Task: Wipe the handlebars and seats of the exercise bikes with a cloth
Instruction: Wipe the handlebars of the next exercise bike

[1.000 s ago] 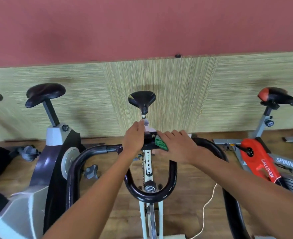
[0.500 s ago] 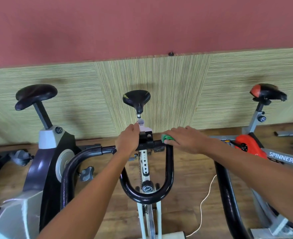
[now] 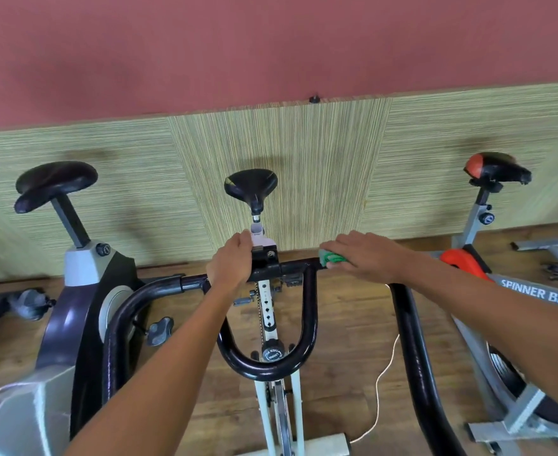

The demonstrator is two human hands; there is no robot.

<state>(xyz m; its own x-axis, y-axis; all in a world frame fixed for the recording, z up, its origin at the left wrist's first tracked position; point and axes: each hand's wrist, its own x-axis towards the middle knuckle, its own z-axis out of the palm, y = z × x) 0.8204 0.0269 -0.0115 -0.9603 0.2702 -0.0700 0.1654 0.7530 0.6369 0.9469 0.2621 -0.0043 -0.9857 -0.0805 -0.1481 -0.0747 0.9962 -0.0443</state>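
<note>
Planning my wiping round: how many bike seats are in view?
3: left black seat, middle black seat, red-and-black seat at right. Others may sit outside the frame.

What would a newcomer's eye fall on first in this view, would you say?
Two bare arms reach to the black handlebar of the white centre bike: the left hand grips it beside the clamp, the right hand holds a green cloth on its right side. Along the wall behind stand a black left seat, a black centre seat and a red-and-black right seat.
</note>
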